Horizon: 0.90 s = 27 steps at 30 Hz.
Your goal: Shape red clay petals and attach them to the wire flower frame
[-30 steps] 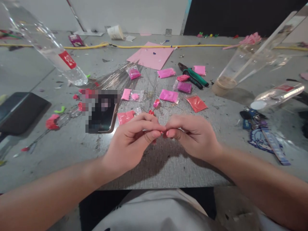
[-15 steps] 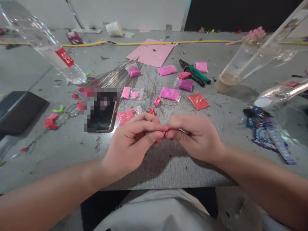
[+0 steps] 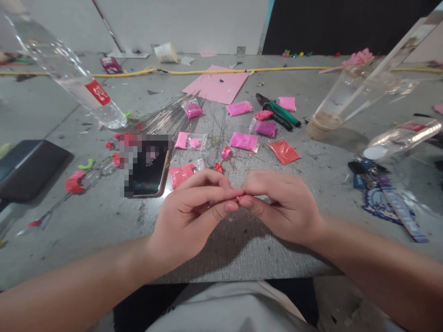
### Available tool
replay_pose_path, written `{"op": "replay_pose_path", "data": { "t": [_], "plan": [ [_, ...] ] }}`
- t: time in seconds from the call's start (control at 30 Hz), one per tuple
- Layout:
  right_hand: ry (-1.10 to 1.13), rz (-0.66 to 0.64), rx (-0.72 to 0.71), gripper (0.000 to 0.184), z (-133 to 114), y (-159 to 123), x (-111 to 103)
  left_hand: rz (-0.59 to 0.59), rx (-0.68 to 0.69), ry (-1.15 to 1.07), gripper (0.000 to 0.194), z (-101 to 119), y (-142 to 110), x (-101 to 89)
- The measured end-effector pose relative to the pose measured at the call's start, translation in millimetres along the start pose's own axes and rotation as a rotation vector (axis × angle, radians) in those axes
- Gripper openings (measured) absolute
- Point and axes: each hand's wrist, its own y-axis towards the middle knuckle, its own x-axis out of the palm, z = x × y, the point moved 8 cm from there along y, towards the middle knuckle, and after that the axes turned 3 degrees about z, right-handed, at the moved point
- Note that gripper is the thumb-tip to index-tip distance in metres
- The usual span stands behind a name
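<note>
Between the fingertips of both hands is a small piece of red clay, mostly hidden by the fingers. My left hand is closed in a pinch on its left side. My right hand pinches it from the right, thumb below the index finger. Just beyond the fingers lie a small red clay flower and a pink-and-red one. A bag of coral-red clay rests by my left hand. Farther back are a magenta clay packet and a red clay packet.
A phone and a bundle of thin wires lie on the left, near a tilted-looking water bottle. Green-handled pliers, a plastic cup, a lying bottle and keys with a charm are rightward.
The view has tilted up slightly, so everything sits a little lower in the picture. Both hands keep their pinch on the red clay, with the fingers shifting only a little.
</note>
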Motion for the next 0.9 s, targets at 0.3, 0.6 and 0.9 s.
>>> {"op": "replay_pose_path", "data": {
  "t": [0.3, 0.6, 0.9],
  "plan": [
    [0.009, 0.004, -0.09, 0.012, -10, -1, 1, -0.079, 0.065, 0.004, 0.026, 5, 0, 4.8],
    [0.029, -0.002, -0.133, 0.01, -14, 0, 1, -0.091, 0.019, 0.007, 0.014, 0, -2, 4.0],
    [0.03, 0.014, -0.17, 0.012, -15, -1, 1, -0.147, -0.033, -0.053, 0.012, 1, -3, 9.8]
  ]
}}
